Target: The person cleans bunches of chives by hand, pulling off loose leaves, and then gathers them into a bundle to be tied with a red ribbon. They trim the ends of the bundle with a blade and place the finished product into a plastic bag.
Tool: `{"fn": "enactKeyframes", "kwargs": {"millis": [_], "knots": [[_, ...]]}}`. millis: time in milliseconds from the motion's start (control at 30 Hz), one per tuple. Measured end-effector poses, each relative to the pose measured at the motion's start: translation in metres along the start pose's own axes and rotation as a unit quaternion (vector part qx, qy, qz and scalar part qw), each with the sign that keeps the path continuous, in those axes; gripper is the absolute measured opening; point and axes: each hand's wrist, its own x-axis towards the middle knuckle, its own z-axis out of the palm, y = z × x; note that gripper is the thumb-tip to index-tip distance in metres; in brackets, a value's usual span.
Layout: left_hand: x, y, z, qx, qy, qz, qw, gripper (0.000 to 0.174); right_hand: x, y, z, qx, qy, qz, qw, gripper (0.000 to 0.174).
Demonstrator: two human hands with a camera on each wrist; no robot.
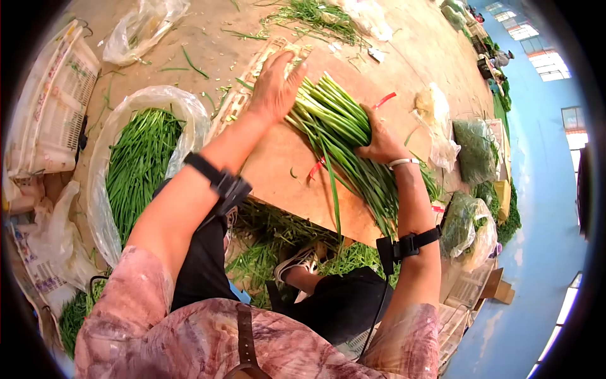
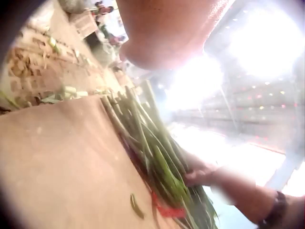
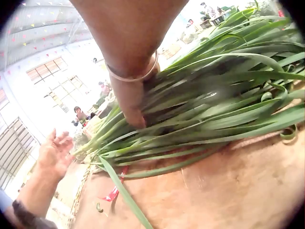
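right hand (image 1: 382, 138) grips the thick bundle of long green stalks with pale cut ends (image 1: 338, 120), thumb and fingers around its side; left hand (image 1: 274, 90) is unclenched with fingers extended, right beside the pale ends, though whether it touches them i cannot tell. the bundle lies slantwise on a smooth tan board (image 1: 278, 180), over a thin red strip (image 1: 317, 168). left of the board, a clear plastic bag (image 1: 100, 161) holds more loose green stalks (image 1: 142, 170).
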Motion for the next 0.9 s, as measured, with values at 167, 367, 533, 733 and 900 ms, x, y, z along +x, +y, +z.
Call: {"fn": "enactKeyframes", "kwargs": {"millis": [167,367,533,733,900], "knots": [[0.000,-0.029,0.024,-0.120,-0.169,-0.129,0.970,0.079,0.004,0.006,-0.012,0.137,-0.020,-0.005,0.990,0.113],[-0.023,-0.014,0.037,-0.073,-0.128,-0.069,0.987,0.065,0.013,-0.012,-0.014,0.042,-0.039,0.038,0.998,0.103],[-0.022,0.005,0.033,-0.067,-0.132,-0.114,0.982,0.061,0.011,-0.018,-0.013,0.091,-0.038,0.052,0.994,0.091],[-0.030,-0.004,0.037,0.007,-0.080,-0.036,0.996,0.061,0.011,-0.021,-0.010,0.018,-0.019,-0.009,1.000,0.095],[-0.014,0.001,0.011,-0.095,-0.195,-0.130,0.968,0.066,0.018,-0.013,-0.012,0.131,-0.048,0.018,0.990,0.084]]}}
